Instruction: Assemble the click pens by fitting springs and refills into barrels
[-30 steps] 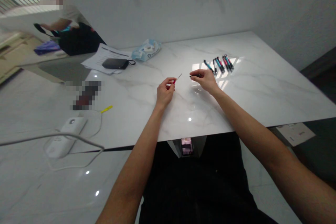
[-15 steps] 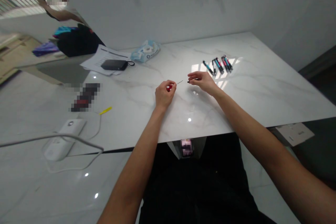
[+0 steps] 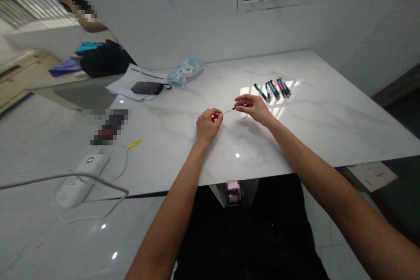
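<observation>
My left hand (image 3: pixel 207 127) is closed around a red pen part (image 3: pixel 214 117), mostly hidden by the fingers. Out of its right end sticks a thin rod (image 3: pixel 227 112) that looks like a pen refill. Just to the right, my right hand (image 3: pixel 255 108) pinches a small dark pen part (image 3: pixel 234 108). Its tip lies close to the rod's end; whether they touch I cannot tell. Both hands are above the white marbled table (image 3: pixel 183 148). Beyond the right hand lie several pens (image 3: pixel 273 89) in teal, red and black, side by side.
Papers (image 3: pixel 138 74) with a black power bank (image 3: pixel 146 88) on them and a blue wipes packet (image 3: pixel 186 71) lie near the wall. At left are a white power strip (image 3: pixel 80 181), its grey cable (image 3: pixel 108 182) and a yellow tag (image 3: pixel 134 144). Another person's arm shows at upper left.
The dark part in my right hand and the rod in my left have come closer together, nearly in line. The camera view has tilted up slightly.
</observation>
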